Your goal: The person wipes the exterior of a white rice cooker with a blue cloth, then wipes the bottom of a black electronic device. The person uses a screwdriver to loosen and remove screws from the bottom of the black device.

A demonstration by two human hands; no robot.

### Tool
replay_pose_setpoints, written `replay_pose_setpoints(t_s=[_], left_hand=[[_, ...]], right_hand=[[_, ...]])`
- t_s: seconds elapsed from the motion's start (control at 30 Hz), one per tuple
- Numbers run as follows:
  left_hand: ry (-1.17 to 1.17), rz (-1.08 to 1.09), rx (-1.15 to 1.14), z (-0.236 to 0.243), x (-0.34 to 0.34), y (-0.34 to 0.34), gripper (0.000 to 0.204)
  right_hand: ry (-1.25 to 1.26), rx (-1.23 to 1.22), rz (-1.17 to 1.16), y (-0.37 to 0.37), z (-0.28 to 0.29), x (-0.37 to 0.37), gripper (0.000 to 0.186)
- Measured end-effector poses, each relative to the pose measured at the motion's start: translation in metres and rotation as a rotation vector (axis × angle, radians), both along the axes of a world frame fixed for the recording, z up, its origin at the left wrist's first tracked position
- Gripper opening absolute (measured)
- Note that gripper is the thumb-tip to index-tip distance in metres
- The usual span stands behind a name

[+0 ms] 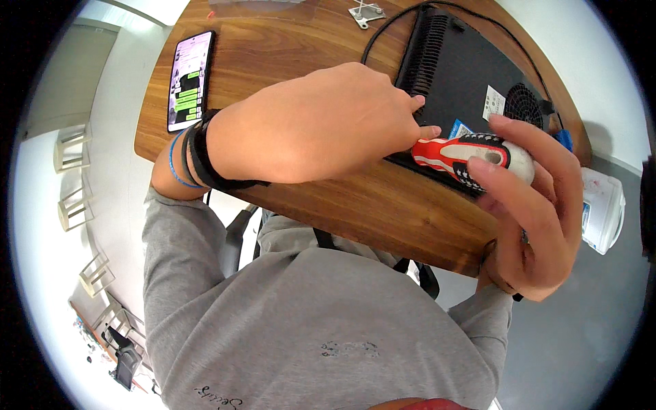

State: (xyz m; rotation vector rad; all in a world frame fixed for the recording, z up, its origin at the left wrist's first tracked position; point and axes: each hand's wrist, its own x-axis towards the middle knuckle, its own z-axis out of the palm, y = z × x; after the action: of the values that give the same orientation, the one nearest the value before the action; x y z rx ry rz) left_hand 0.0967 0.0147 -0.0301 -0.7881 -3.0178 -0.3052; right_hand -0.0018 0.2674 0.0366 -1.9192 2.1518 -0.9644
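Observation:
A red, white and black screwdriver handle (444,152) lies sideways above the near edge of a flat black vented case (471,65). My right hand (540,198) is closed around its rounded white end, where a small hole shows. From the left, my left hand (321,123) reaches across, back upward. One of its fingertips meets the narrow red end, and another finger points over the case. Most of the left fingers, and whatever extends from the red end, are hidden under that hand. A round fan grille (525,106) and a white label (493,102) are on the case.
A lit phone (191,82) lies at the left of the wooden table (410,219). At the back is a small metal bracket (367,14). A black cable (383,37) loops behind the case. Off the table's right side is a clear plastic box (601,212).

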Motion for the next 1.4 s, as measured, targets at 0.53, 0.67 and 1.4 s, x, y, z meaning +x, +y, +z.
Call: replay_pose_setpoints(t_s=[0.53, 0.67, 1.4], left_hand=[[-0.019, -0.005, -0.08, 0.004, -0.002, 0.002, 0.038], [0.001, -0.024, -0.087, 0.002, -0.003, 0.001, 0.039], [-0.012, -0.011, -0.039, 0.002, -0.001, 0.001, 0.042]], right_hand=[[0.046, -0.035, -0.002, -0.004, 0.003, 0.0, 0.051], [0.066, -0.042, 0.108, -0.002, 0.001, -0.01, 0.054], [0.058, -0.079, 0.203, -0.006, -0.005, -0.005, 0.044]])
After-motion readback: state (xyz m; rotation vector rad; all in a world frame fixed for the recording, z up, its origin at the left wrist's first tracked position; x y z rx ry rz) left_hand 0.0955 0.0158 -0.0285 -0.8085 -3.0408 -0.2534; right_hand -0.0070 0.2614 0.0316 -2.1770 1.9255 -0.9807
